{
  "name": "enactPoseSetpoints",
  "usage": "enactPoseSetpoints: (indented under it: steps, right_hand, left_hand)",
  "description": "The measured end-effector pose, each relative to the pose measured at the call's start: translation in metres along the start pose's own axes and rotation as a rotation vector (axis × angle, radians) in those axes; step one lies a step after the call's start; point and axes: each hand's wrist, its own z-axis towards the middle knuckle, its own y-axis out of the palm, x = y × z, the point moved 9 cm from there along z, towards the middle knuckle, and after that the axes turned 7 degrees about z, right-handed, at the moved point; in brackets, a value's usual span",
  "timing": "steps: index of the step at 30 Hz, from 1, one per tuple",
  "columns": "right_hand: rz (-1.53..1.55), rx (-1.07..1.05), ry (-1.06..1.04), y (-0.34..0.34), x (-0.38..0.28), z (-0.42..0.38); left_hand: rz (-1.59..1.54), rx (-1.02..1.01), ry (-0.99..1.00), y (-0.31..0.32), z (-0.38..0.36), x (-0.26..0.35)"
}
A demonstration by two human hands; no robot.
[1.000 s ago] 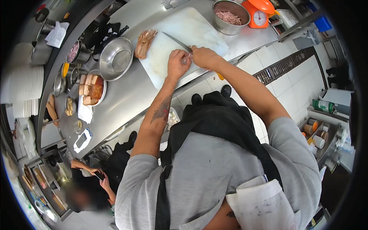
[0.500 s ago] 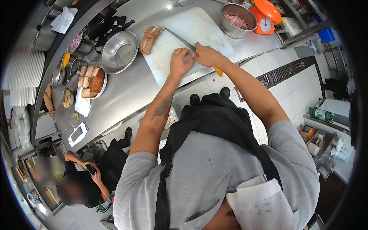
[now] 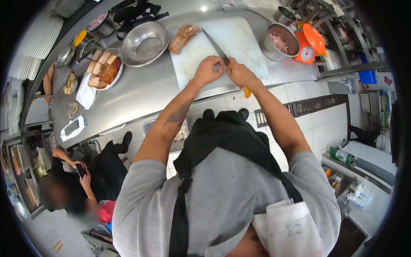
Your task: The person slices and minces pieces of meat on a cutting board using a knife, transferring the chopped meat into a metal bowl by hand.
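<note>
My right hand (image 3: 243,76) is wrapped round the yellow handle of a long kitchen knife (image 3: 217,47), its blade pointing up and left over the white cutting board (image 3: 252,53). Close beside the blade, my left hand (image 3: 209,70) has its fingertips pinched together near the board's front edge. Whatever small thing may be between them is too small to make out. A browned slab of meat (image 3: 184,38) lies at the board's upper left corner, near the knife tip and apart from both hands.
Left of the board stands a metal bowl (image 3: 159,33), then a dish of meat blocks (image 3: 112,68). A pot (image 3: 274,53) with chopped meat and an orange scale (image 3: 306,55) stand to the right. At lower left another person (image 3: 102,173) holds a phone.
The view has shifted, so the counter sits differently in the picture. Both hands remain close together at the board's front, the knife still in my right hand.
</note>
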Motion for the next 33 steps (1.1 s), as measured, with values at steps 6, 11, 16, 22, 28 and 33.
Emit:
enactPoseSetpoints:
  steps: [6, 11, 16, 22, 28, 33]
  right_hand:
    - [-0.089, -0.044, 0.050, -0.006, -0.016, -0.042]
    - [-0.061, 0.074, 0.007, 0.016, 0.001, -0.005]
    - [-0.113, 0.011, 0.009, -0.001, -0.007, 0.000]
    - [-0.081, -0.019, 0.051, -0.002, -0.021, -0.054]
    - [-0.041, 0.078, -0.023, 0.017, 0.001, -0.002]
    - [0.007, -0.018, 0.039, 0.006, -0.008, -0.013]
  left_hand:
    - [0.099, -0.014, 0.089, 0.000, 0.002, 0.001]
    - [0.155, -0.045, 0.127, 0.001, 0.004, 0.003]
    - [0.118, -0.036, 0.153, 0.001, 0.001, 0.016]
    - [0.154, -0.027, 0.153, 0.001, -0.002, 0.011]
    - [0.145, -0.043, 0.142, 0.002, 0.000, 0.009]
    - [0.135, -0.028, 0.171, -0.002, -0.001, 0.012]
